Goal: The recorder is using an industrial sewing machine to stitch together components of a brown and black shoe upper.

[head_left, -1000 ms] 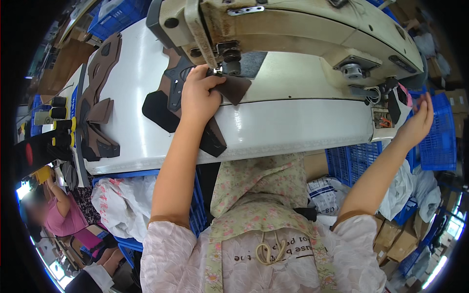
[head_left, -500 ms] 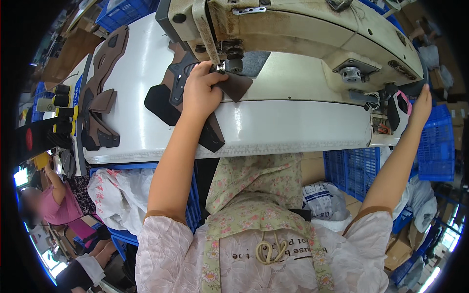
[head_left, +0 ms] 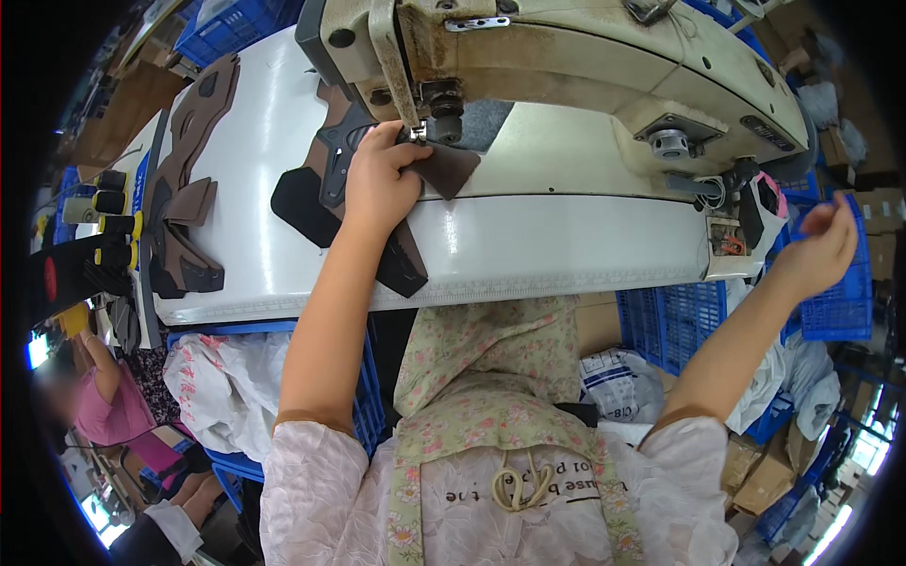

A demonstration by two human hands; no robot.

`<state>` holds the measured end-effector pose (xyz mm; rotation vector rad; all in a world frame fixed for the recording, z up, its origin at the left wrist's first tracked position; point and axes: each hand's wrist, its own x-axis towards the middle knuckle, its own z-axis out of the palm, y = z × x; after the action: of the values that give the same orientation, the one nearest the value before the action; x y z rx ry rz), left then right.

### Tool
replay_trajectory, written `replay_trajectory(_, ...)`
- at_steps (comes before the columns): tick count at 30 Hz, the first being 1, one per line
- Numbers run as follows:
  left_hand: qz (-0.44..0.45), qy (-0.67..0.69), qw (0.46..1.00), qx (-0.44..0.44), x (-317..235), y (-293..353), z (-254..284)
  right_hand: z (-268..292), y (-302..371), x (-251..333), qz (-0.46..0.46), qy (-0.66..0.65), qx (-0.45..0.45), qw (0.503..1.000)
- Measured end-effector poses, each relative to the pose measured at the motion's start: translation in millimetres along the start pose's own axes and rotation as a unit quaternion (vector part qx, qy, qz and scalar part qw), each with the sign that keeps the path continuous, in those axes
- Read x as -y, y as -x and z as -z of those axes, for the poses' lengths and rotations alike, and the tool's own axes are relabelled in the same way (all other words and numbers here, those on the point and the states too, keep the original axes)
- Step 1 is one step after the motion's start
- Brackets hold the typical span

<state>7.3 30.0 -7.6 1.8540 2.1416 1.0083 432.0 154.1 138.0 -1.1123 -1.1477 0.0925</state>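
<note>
My left hand [head_left: 384, 184] is closed on a brown and black shoe upper [head_left: 404, 259] under the presser foot [head_left: 418, 134] of the sewing machine [head_left: 557, 75]. Its thumb and fingers pinch the work close beside the foot. One brown flap [head_left: 451, 174] sticks out to the right of the fingers, and black panels [head_left: 304, 204] spread to the left; the palm covers the middle. Out past the machine's right end, my right hand [head_left: 823, 253] is in the air with nothing in it, fingers apart and slightly bent, their tips smeared by motion.
More brown upper pieces [head_left: 193, 203] lie stacked at the table's left. Thread spools [head_left: 111, 202] stand beyond them. Below the table edge are a blue crate with white bags [head_left: 226, 387] and another blue crate [head_left: 672, 316]. A co-worker in pink [head_left: 118, 401] sits far left.
My right hand has left the right end of the machine and come toward me, its fingers loosening. My left hand keeps its hold on the upper. The whole view has shifted slightly.
</note>
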Motion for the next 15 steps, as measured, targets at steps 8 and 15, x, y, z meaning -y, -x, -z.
replay_trajectory(8, -0.022, 0.015, 0.999, 0.028, 14, -2, 10, -115, 203, 15, -0.377, -0.224, 0.471, 0.765)
replay_trajectory(15, -0.064, 0.048, 0.997, 0.005, 8, -3, 12, -240, 187, -49, -0.539, -0.475, 0.175, 0.673)
